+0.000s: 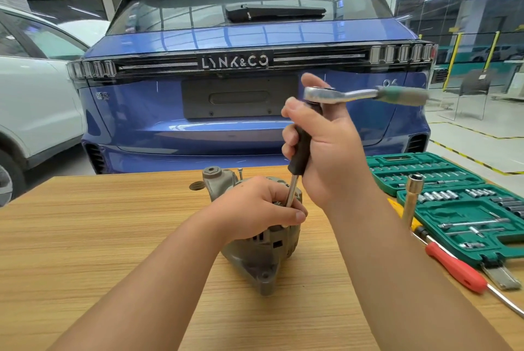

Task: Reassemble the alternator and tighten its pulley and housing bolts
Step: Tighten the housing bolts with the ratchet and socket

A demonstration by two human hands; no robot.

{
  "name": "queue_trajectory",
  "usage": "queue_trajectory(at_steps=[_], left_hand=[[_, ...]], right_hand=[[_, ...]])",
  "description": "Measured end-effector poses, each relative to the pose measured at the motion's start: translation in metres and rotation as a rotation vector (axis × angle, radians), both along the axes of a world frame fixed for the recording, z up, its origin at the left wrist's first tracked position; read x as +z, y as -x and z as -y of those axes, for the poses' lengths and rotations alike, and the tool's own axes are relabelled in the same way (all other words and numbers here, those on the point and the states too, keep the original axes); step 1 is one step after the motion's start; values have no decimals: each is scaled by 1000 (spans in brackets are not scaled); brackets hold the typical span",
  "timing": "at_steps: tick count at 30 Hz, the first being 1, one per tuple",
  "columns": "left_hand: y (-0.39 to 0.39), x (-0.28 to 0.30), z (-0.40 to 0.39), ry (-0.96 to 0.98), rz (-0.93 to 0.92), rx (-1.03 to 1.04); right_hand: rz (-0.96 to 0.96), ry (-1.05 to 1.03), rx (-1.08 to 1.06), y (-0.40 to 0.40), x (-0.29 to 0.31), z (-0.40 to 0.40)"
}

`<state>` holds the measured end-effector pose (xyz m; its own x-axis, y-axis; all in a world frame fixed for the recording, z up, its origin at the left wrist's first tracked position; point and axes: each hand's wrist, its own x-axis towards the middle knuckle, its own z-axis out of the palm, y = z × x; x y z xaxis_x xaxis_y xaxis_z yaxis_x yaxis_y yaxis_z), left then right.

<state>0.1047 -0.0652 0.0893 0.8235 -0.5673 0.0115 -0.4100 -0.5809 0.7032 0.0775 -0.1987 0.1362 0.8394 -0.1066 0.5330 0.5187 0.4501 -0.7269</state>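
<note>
**Housing closed up, bolts going in**

Nearest us, the alternator point(261, 248) sits on the wooden table point(99, 237), its two housing halves already mated, mounting ear pointing our way. We judge the reassembly itself is largely behind us and the tightening is the stage in hand.

Our left hand point(261, 209) curls over the top of the housing, fingertips pinching round the lower end of the driver shaft to steady it on what we take to be a housing bolt; the bolt head itself is hidden. Above, our right hand point(326, 146) wraps the black driver handle point(300, 152), with the ratchet point(365, 94) fitted on top, its handle swinging out to the right and blurred.

Further back, the pulley end point(217, 179) shows its nut seated, and a loose bolt point(240, 172) stands beside it, so at least one fastener is left. Whether the pulley nut is torqued, we cannot tell.

To the right lie a red screwdriver point(456, 268) and the open green socket set point(453, 203); beyond, a blue car point(241, 38).
</note>
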Motion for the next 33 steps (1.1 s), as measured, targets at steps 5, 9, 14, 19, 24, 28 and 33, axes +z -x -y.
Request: queue_trajectory(at_steps=[5, 9, 14, 19, 24, 28, 33], left_hand=[[2, 1, -3, 23, -8, -14], [3, 0, -3, 31, -3, -16], [2, 1, -2, 34, 14, -21], [1, -1, -2, 53, 10, -14], [0, -2, -2, 60, 20, -4], [-2, -3, -2, 27, 30, 0], [-2, -3, -1, 41, 30, -19]], right_hand=[[234, 109, -132, 0, -6, -13], [238, 148, -123, -2, -10, -14], [201, 24, 139, 4, -7, -10], [55, 44, 257, 5, 8, -5], [-19, -2, 115, 6, 4, -6], [-54, 66, -87, 4, 3, -1], [-96, 37, 130, 6, 4, 4]])
